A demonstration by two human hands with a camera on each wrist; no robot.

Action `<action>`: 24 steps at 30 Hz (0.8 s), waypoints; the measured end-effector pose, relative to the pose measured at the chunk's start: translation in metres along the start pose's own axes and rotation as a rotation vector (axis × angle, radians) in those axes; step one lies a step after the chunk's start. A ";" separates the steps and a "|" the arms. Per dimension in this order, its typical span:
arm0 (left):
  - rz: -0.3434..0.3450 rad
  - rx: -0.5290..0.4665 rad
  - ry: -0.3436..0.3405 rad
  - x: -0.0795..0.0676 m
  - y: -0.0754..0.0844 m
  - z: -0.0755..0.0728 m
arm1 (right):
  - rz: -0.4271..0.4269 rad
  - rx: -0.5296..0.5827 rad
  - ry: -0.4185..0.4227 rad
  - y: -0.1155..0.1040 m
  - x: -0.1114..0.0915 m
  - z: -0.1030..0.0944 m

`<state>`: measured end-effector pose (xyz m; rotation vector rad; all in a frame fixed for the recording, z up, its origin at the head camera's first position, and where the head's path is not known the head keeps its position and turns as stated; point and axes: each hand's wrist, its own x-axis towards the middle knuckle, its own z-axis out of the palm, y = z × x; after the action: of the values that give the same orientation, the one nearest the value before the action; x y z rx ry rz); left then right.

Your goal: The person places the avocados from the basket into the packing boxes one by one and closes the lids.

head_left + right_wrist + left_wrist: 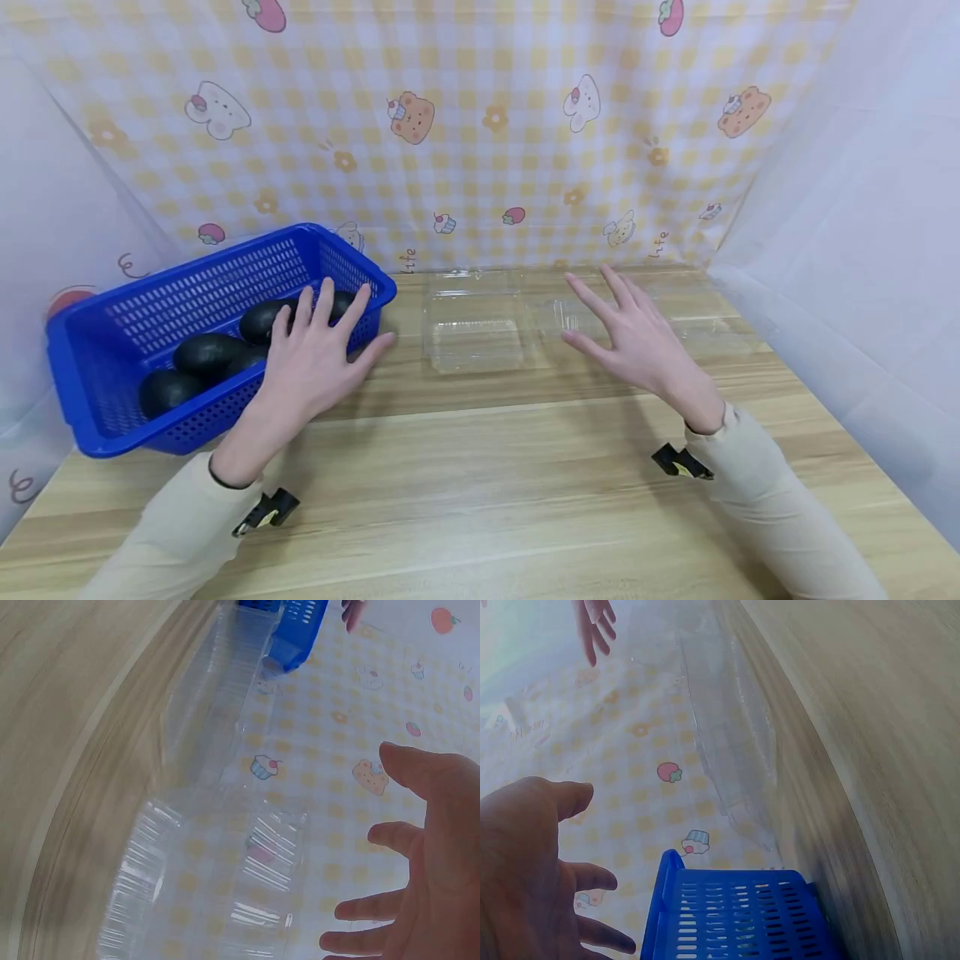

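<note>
My left hand [311, 358] hovers with fingers spread over the near right side of a blue plastic basket [217, 258]. Inside the basket lie several dark, smooth, oval fruits [206, 354], some partly hidden behind that hand. In the middle of the table, near the back, sits a clear plastic container [476, 333]. Another clear plastic container [705, 321] lies to its right, partly covered by my right hand [633, 333]. That hand hangs above it, fingers apart and holding nothing. The right wrist view shows the ridged clear plastic [142, 877] beside the outstretched fingers.
A wooden table [465, 492] spans the front. Behind it hangs a yellow checked curtain [480, 183] with cartoon prints, close to the containers. White cloth [862, 208] walls in the right side, and similar cloth [45, 192] hangs left of the basket.
</note>
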<state>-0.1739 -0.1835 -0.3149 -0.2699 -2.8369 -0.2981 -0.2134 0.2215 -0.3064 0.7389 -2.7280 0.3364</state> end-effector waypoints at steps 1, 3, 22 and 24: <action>0.004 -0.003 0.000 0.000 0.001 0.000 | -0.006 0.001 0.006 -0.001 0.000 0.000; 0.015 -0.010 0.001 0.000 0.004 0.000 | -0.011 0.003 0.016 -0.003 0.001 0.001; 0.145 -0.160 0.068 0.004 0.024 0.011 | -0.147 0.038 0.155 -0.018 0.006 0.006; 0.154 -0.169 0.056 0.004 0.026 0.011 | -0.165 0.044 0.173 -0.019 0.007 0.007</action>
<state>-0.1750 -0.1557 -0.3199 -0.5039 -2.7197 -0.5044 -0.2107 0.2002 -0.3080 0.8956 -2.4864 0.4033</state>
